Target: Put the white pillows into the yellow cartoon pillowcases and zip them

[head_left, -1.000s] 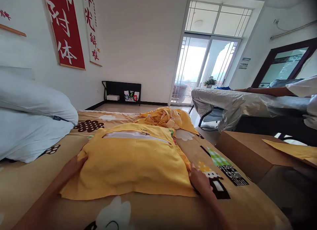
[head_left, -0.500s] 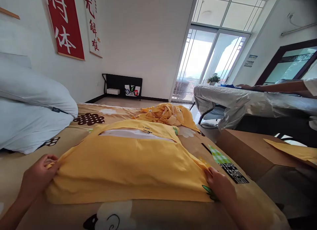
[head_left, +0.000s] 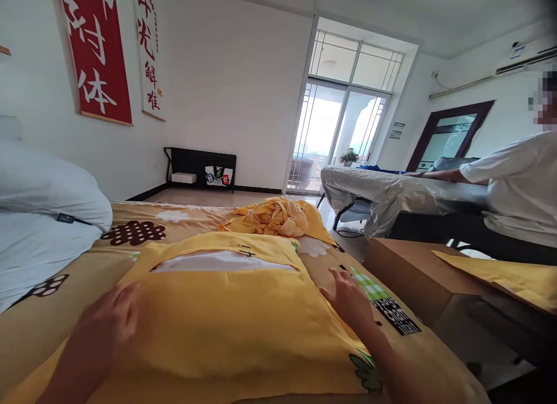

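A yellow pillowcase [head_left: 226,323] lies flat on the bed in front of me, filled out by a white pillow [head_left: 226,260] that shows through its long slit. Over its left side is my left hand [head_left: 108,323], blurred by motion, with loosely bent fingers and nothing seen in them. My right hand [head_left: 350,299] hovers by the right edge, fingers apart and holding nothing. Green leaf prints mark the case's near right corner.
White pillows [head_left: 47,218] are piled at the left. Crumpled yellow cloth [head_left: 278,215] lies at the bed's far edge. To the right stand a cardboard box [head_left: 418,270] with yellow fabric on it and a plastic-covered table [head_left: 391,186], where another person [head_left: 522,177] leans an arm.
Both hands have let go of the pillowcase's side edges. The right hand has moved forward, the left inward over the case. The view has tilted up and swung right, showing more of the other person.
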Available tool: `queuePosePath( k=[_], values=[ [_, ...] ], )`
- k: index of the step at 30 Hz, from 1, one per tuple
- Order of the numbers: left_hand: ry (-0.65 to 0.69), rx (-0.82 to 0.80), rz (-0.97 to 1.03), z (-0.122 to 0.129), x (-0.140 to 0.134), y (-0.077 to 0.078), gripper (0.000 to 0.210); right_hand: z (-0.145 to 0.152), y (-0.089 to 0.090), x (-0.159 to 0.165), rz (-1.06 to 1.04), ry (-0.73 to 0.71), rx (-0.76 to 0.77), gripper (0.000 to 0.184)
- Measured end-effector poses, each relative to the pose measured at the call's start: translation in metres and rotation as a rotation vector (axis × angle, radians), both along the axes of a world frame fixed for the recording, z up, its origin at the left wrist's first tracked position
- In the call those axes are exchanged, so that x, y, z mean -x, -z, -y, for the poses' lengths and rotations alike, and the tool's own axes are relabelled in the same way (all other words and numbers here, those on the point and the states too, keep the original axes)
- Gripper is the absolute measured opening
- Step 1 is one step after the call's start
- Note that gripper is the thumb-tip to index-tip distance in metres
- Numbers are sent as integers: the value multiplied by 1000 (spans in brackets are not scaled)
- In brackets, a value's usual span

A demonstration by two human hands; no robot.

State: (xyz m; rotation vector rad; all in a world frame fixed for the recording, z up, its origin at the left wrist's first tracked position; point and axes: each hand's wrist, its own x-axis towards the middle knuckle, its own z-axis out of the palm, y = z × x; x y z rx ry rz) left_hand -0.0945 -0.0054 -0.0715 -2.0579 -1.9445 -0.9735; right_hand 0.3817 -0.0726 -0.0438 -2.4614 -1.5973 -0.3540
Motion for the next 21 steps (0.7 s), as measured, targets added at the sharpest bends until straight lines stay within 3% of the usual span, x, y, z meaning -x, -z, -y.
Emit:
queuePosePath(
  k=[2, 3, 5, 7, 10, 12, 16, 19, 21],
  values=[
    [326, -14, -142, -6, -68, -30, 50, -34, -20, 35, -18, -113, -68, 56],
    [408, -16, -192, -9, -102, -38, 51, -50, -23, 53, -18, -150, -69, 61],
    [463, 33, -268, -13, -157, -35, 53, -76, -14, 86, -9, -188, 6, 65],
    [472, 145, -334, -13, -188, -16, 53, -92, 3, 107, -10, -189, 97, 58],
    [475, 234, -358, -9, -192, 9, 51, -105, 16, 110, -6, -151, 101, 49],
    [499, 265, -359, -2, -180, 7, 51, -111, 7, 97, 5, -103, 64, 45],
    [530, 390, -466, 9, -175, -37, 43, -126, -33, 54, -9, -133, 84, 38],
    [596, 334, -533, 5, -201, -69, 35, -133, -60, 28, -13, -226, 153, 31],
    [703, 285, -517, -7, -227, -76, 34, -133, -69, 21, 1, -255, 153, 27]
  ],
)
